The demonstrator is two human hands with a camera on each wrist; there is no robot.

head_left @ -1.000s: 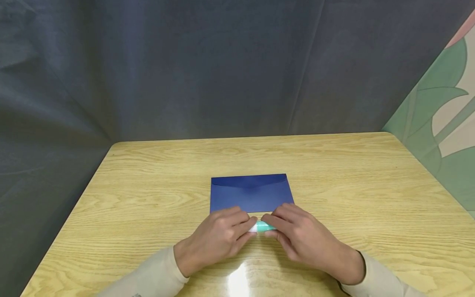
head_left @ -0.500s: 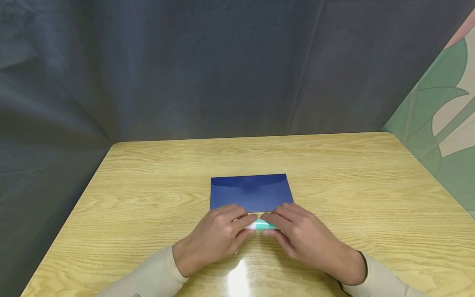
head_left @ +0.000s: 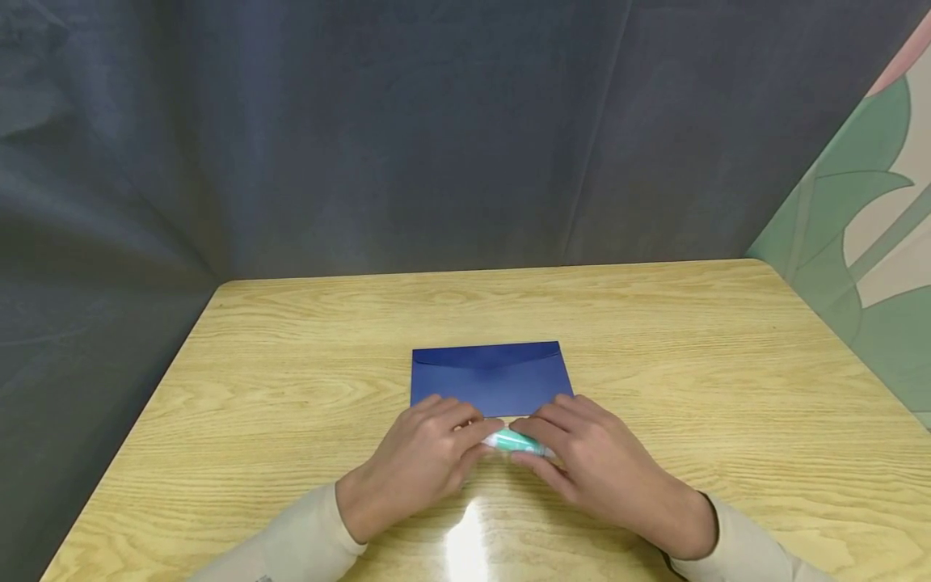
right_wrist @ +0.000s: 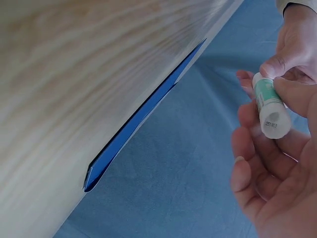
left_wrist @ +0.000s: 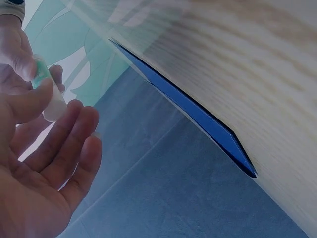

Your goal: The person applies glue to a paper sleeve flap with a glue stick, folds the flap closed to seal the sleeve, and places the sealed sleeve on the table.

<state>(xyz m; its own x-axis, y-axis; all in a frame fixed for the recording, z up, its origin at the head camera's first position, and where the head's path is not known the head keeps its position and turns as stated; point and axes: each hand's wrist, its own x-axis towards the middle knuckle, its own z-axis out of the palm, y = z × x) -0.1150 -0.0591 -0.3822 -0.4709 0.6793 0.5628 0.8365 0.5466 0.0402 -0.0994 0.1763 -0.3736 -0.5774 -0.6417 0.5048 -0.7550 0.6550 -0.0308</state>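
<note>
A glue stick [head_left: 515, 440], white with a green label, is held level between both hands just in front of a dark blue envelope [head_left: 493, 386]. My left hand [head_left: 425, 449] pinches its white cap end [left_wrist: 54, 108] between thumb and fingers. At the other end, my right hand [head_left: 592, 457] grips the body, thumb laid along the label. Small dark print shows on the round white base [right_wrist: 275, 121] in the right wrist view. The envelope lies flat, its flap along the far edge; the knuckles overlap its near edge in the head view.
The wood-grain table [head_left: 291, 347] spreads around the envelope, with a bright glare spot [head_left: 468, 541] near the front. A dark cloth [head_left: 407, 137] hangs behind and to the left. On the right is a wall with a leaf pattern [head_left: 851, 218].
The glue stick has tilted a little, its right end now lower and more of its base in sight. The left hand has shifted slightly left; the envelope stays put.
</note>
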